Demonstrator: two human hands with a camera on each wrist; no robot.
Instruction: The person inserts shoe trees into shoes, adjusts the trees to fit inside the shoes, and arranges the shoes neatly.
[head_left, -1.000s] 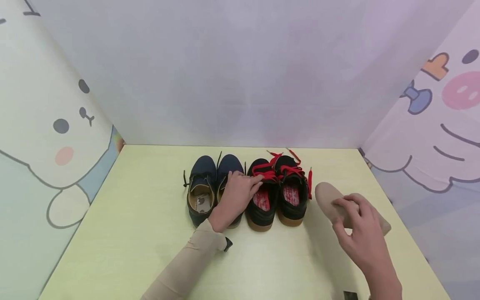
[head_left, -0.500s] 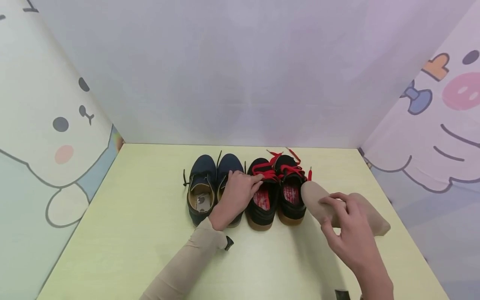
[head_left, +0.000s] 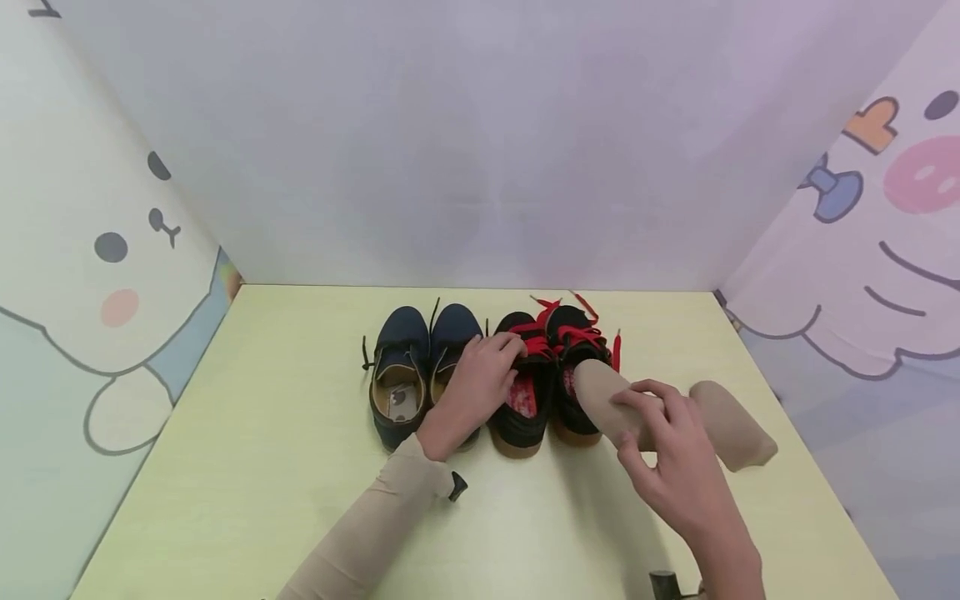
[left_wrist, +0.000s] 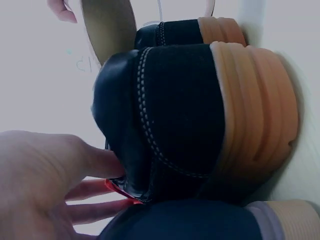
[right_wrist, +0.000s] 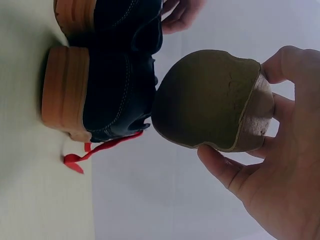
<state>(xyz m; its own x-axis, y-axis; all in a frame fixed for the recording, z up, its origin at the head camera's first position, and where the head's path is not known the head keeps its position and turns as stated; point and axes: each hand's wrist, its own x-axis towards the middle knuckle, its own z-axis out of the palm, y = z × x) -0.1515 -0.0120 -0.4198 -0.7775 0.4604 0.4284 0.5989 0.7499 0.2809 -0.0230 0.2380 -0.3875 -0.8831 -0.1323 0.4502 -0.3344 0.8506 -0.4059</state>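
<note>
A pair of black shoes with red laces stands on the table, made up of a left shoe [head_left: 519,425] and a right shoe [head_left: 572,412]. My left hand [head_left: 480,375] grips the left one near its tongue and laces, thumb at the collar in the left wrist view. My right hand [head_left: 671,458] holds a beige moulded shoe insert [head_left: 600,392] between thumb and fingers. Its rounded end overlaps the right black shoe's opening in the head view. From the right wrist, the insert [right_wrist: 200,100] shows a hollow-looking, dark underside beside that shoe's heel.
A second beige insert [head_left: 731,425] lies on the pale yellow table [head_left: 262,467] to the right. Two navy shoes stand left of the black pair, the outer navy shoe [head_left: 401,333] and the inner navy shoe [head_left: 453,321], partly behind my left hand. Cartoon-printed cloth walls [head_left: 480,167] enclose the table.
My right hand has carried the insert leftward from beside the black pair to over the right black shoe, leaving the second insert in fuller view. The left hand stays at its shoe.
</note>
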